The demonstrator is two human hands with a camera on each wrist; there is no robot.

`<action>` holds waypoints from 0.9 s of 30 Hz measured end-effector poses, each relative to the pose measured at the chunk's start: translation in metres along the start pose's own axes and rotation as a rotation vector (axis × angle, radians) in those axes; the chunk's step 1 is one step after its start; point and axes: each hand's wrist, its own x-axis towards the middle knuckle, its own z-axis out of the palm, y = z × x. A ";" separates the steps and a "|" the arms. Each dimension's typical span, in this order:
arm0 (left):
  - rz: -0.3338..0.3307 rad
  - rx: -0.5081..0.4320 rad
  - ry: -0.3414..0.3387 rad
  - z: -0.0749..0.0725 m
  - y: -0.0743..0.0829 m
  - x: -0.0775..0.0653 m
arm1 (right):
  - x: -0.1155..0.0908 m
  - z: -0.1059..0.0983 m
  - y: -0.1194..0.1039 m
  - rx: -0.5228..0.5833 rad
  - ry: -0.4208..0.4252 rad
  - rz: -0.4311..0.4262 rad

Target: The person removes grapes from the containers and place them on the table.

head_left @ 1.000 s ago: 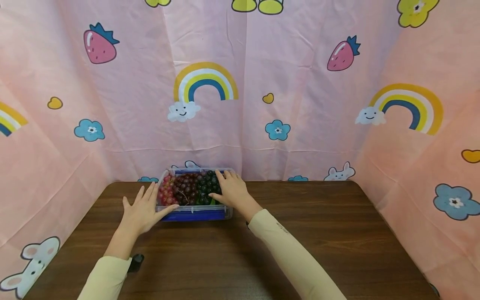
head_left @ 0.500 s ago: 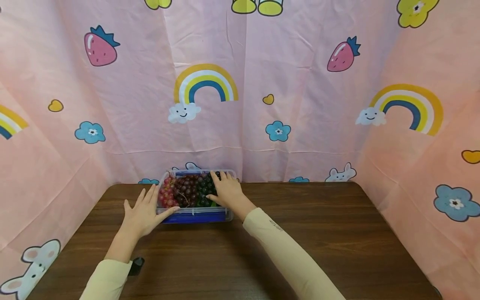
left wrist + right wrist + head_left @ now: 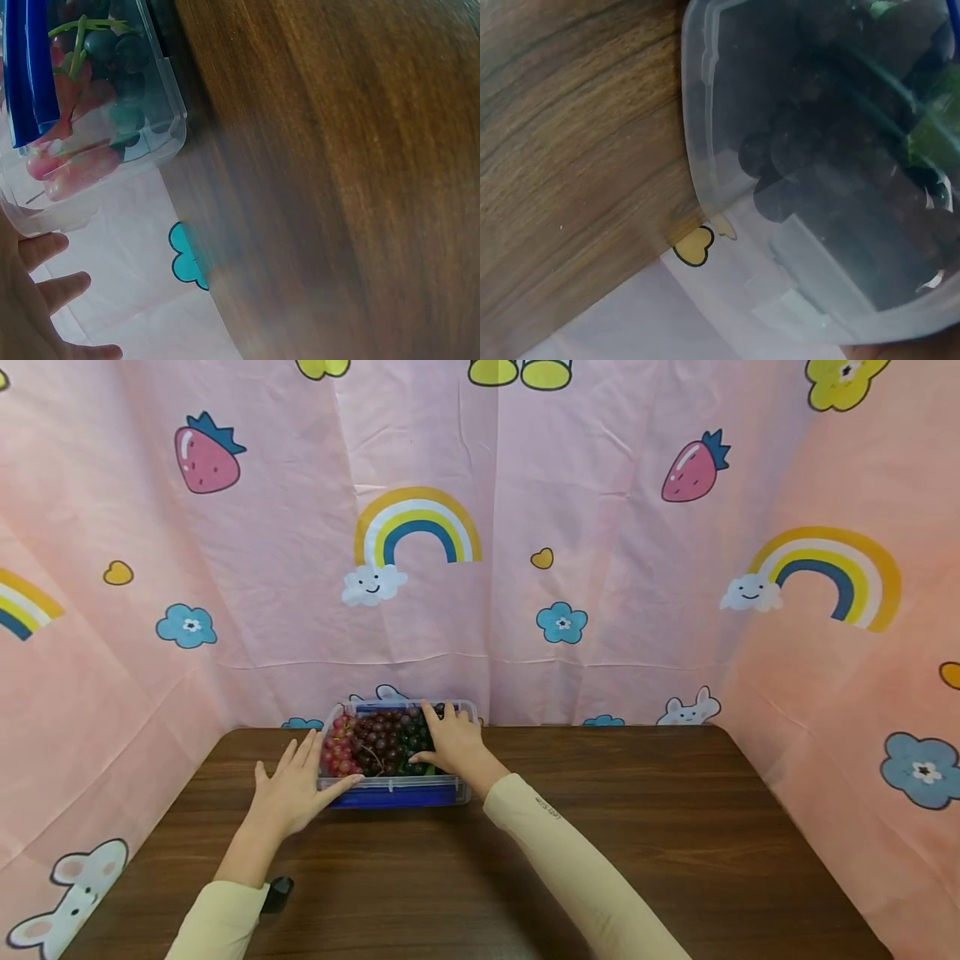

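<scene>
A clear plastic box (image 3: 462, 793) with blue strips along its front and back sits at the table's far edge. Inside are red grapes (image 3: 341, 747) on the left, brownish-purple grapes (image 3: 378, 733) in the middle and dark green-black grapes (image 3: 412, 737) on the right. My left hand (image 3: 287, 792) spreads its straight fingers along the box's left end, thumb reaching over the front corner. In the left wrist view, its fingertips (image 3: 71, 285) show just beyond the box corner. My right hand (image 3: 457, 745) lies over the box's right end, fingers extended toward the back and thumb apart, partly covering the dark grapes.
The brown wooden table (image 3: 600, 835) reaches forward and to both sides of the box. A pink printed cloth (image 3: 607, 527) hangs right behind the box and along both sides. A black wrist device (image 3: 277, 894) sits at the left wrist.
My right hand has shifted slightly left and inward over the box's right end. The left hand keeps its place at the left end. The whole head view has moved a little.
</scene>
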 end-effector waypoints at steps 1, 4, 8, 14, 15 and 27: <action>0.000 -0.001 0.001 0.000 0.000 0.000 | 0.000 0.000 0.000 0.000 0.002 0.000; 0.000 -0.007 0.001 0.000 0.001 -0.001 | -0.001 0.001 -0.002 -0.008 0.023 -0.004; -0.002 -0.016 -0.001 0.001 0.001 0.000 | -0.002 0.001 -0.003 -0.027 0.055 -0.014; -0.001 -0.022 0.002 0.002 0.001 0.000 | -0.002 0.003 -0.003 -0.028 0.052 -0.004; -0.001 -0.023 0.003 0.002 0.001 0.001 | -0.001 0.004 -0.002 -0.031 0.049 -0.001; 0.000 -0.035 0.002 0.001 0.003 -0.001 | -0.007 0.003 -0.001 0.015 0.137 -0.032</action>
